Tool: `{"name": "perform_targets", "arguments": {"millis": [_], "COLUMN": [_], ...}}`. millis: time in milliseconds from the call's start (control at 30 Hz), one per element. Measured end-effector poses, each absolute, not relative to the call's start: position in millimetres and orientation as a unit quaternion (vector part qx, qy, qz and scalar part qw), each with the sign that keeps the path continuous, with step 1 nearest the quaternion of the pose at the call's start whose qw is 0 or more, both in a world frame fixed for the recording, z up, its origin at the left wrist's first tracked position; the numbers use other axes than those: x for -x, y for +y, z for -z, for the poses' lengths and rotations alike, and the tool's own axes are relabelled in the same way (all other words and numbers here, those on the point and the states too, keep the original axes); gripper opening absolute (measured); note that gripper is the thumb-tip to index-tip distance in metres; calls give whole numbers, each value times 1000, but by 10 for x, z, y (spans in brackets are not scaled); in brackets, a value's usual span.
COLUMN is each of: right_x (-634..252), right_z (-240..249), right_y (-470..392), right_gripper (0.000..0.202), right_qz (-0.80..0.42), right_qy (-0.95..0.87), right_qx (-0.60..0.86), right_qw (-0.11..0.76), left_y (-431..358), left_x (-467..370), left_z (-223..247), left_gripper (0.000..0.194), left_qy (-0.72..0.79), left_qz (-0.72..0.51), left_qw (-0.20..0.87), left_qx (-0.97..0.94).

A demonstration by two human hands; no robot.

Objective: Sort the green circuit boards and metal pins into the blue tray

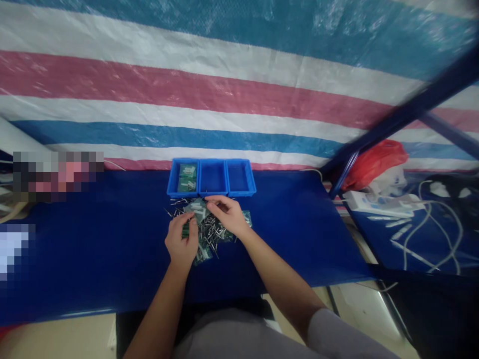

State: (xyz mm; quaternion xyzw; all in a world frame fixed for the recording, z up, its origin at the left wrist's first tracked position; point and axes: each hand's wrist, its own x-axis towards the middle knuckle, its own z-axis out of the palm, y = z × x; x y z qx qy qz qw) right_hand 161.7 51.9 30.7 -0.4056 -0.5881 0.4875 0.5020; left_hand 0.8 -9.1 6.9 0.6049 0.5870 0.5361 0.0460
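Work looks partway, I judge: a few packets (187, 183) lie in the left bin (182, 195), while none show in the middle bin (213, 174) or the right bin (240, 178). Left to handle, by the look of it: loose pins (213, 232) heaped just in front of the bins, plus more packets under and beside them, one at the heap's near side (203, 256), one at its right. You have a clear packet (200, 209) between your hands over the heap's rear left. Your left hand (181, 240) has thumb and forefinger close together at its left side; your right hand (227, 215) has fingertips bunched at its upper edge. Whether either is pinching packet or pin, I cannot tell. Surface (299, 234) blue, bins in a row at the middle of its rear edge. Striped sheet (224, 89) hangs behind. Beyond the right edge: blue frame (381, 119), red bag (377, 162), power strip (381, 203), loose cables (454, 239). Areas by the left edge are blurred out.
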Motion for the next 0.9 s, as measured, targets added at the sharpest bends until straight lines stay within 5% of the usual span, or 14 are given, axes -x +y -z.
{"name": "perform_targets", "arguments": {"millis": [233, 633, 900], "right_x": [-1622, -1636, -1637], "right_z": [-267, -367, -378], "right_y": [549, 500, 514], "right_gripper": [36, 16, 13], "right_qz": [-554, -463, -415], "right_qy": [-563, -657, -667], "right_qx": [370, 369, 385], "right_qw": [488, 467, 485], "left_y": [-82, -65, -79], "left_x": [-13, -29, -94], "left_z": [-94, -37, -106], "left_gripper": [20, 16, 35], "left_qy": [586, 623, 652], "left_qz": [-541, -546, -561], "left_qw": [58, 64, 77], "left_qx": [-600, -556, -505]}}
